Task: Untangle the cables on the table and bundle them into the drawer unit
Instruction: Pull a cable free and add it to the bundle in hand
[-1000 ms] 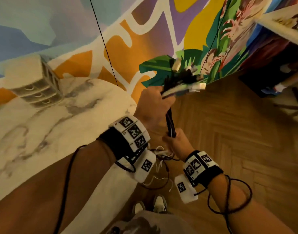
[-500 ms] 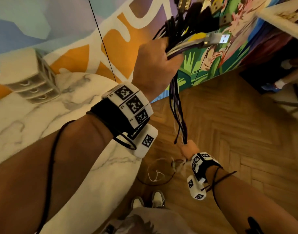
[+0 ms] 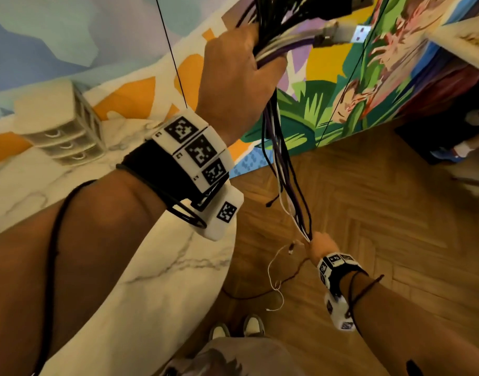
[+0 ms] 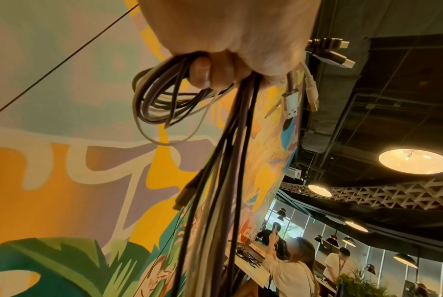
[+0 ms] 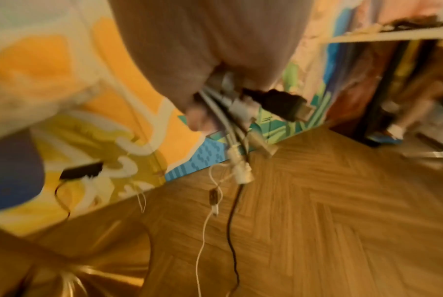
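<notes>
Left hand (image 3: 241, 85) clenched round a bundle of cables (image 3: 284, 169) at upper centre, glossy black, purple and white cords, right hand (image 3: 318, 244) gripping their lower ends at lower right, small ribbed drawer unit (image 3: 67, 134) on the marble-veined counter (image 3: 157, 280), upper left, herringbone wood floor (image 3: 368, 202) below.

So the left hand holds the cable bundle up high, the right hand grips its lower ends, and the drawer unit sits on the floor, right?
Not quite. The head view shows the drawer unit on the marble table, not the floor. The left hand does hold the cable bundle high and the right hand grips its lower ends.
</notes>
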The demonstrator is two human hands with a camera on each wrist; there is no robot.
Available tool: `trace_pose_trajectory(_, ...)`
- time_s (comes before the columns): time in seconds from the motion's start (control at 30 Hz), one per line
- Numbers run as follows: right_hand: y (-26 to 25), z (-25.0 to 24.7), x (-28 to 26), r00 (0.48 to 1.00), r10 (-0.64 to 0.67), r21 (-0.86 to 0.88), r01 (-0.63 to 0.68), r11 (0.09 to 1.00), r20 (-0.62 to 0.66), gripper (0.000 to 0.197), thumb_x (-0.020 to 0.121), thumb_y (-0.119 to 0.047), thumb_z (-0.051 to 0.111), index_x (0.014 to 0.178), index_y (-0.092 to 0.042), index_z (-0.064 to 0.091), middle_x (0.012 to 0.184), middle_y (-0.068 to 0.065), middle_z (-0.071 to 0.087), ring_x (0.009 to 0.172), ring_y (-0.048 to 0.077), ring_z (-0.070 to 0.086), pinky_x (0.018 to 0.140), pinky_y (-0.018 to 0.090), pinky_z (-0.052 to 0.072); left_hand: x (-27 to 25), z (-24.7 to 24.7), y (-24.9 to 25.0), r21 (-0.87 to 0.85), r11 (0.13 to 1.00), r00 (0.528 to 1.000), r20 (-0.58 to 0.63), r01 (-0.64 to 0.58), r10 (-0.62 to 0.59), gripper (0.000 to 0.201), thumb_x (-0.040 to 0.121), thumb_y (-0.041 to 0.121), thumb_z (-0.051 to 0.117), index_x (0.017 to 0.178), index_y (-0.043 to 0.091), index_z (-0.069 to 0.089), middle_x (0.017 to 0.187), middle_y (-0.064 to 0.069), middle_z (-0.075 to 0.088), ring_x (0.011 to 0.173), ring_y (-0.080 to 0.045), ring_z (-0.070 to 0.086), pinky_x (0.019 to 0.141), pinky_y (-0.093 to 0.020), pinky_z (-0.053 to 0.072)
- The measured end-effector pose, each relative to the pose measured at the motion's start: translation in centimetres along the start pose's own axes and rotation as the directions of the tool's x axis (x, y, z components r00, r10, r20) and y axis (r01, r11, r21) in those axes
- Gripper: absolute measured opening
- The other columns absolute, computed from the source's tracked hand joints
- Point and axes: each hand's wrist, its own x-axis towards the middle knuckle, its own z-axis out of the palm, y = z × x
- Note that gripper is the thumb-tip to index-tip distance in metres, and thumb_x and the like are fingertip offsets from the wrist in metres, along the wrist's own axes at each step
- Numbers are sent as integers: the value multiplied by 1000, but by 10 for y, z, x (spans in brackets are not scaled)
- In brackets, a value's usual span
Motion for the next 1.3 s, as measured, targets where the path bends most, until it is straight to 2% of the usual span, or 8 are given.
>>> trace_pose_trajectory(0.2, 11, -6, 7, 997, 15, -247, -35, 968, -82, 19, 96, -22, 47, 105, -13, 61, 100, 8, 66, 88, 27, 64, 67, 32, 49, 5, 1, -2, 2, 1000, 1000, -21, -9, 9, 17, 88, 20, 57, 83, 6, 67, 55, 17, 36, 47, -2, 39, 51, -10, 25)
trace_pose_trajectory(0.47, 25, -12, 9, 993, 109, -108, -112, 988, -39, 20, 93, -17, 52, 106, -7, 63, 84, 8, 59, 73, 27, 59, 63, 33, 49, -2, -1, -4, -25, 999, 1000, -1, -25, 25, 16, 88, 18, 56, 84, 5, 65, 58, 16, 38, 48, -2, 41, 52, -8, 26)
trace_pose_trajectory(0.7, 40, -8, 2, 992, 103, 59, -107, 993, 74, 41, 83, -33, 66, 117, -10, 62, 104, 12, 67, 92, 29, 64, 76, 35, 54, -20, 18, -6, -138, 990, 999, 41, 33, -27, 17, 88, 15, 58, 87, 0, 66, 57, 11, 43, 47, -3, 41, 50, -8, 29)
trace_pose_trajectory(0.83, 14, -31, -20, 988, -76, -27, 80, 996, 134, 66, 82, -32, 69, 139, -14, 42, 137, 14, 47, 123, 34, 48, 99, 38, 44, -45, 38, -14, -156, 983, 988, 134, 100, -79, 22, 88, 16, 58, 104, 4, 67, 72, -4, 63, 59, -10, 52, 51, -18, 38)
trace_pose_trajectory(0.97, -34, -76, -37, 902, -410, 464, 425, 777, -140, 63, 81, 5, 60, 136, -23, 44, 139, 9, 46, 128, 21, 45, 95, 23, 40, -70, 58, -27, -75, 989, 971, 212, 127, -108, 26, 88, 15, 61, 108, 1, 65, 80, -6, 67, 66, -14, 59, 54, -13, 38)
trace_pose_trajectory(1.07, -72, -110, -56, 799, -578, 678, 518, 522, -166, 44, 81, 0, 58, 123, -14, 56, 125, 4, 59, 111, 9, 57, 91, 18, 47, -85, 67, -40, -21, 984, 954, 250, 178, -167, 27, 89, 17, 61, 110, 0, 64, 91, -11, 70, 78, -19, 63, 60, -4, 36)
trace_pose_trajectory(1.17, -109, -114, -68, 768, -615, 644, 564, 516, -179, 16, 91, -11, 59, 100, 0, 64, 94, 12, 69, 80, 16, 65, 74, 23, 53, -94, 68, -47, -9, 964, 927, 275, 267, -254, 29, 92, 22, 60, 114, 4, 63, 100, -9, 70, 89, -17, 63, 66, -4, 37)
trace_pose_trajectory(1.3, -122, -88, -55, 864, -405, 670, 493, 555, -300, 39, 96, -21, 51, 61, -7, 48, 52, 3, 41, 43, 10, 35, 46, 22, 31, -95, 55, -60, 36, 925, 873, 318, 378, -369, 28, 93, 29, 57, 109, 6, 65, 93, -10, 69, 84, -20, 63, 65, -21, 45)
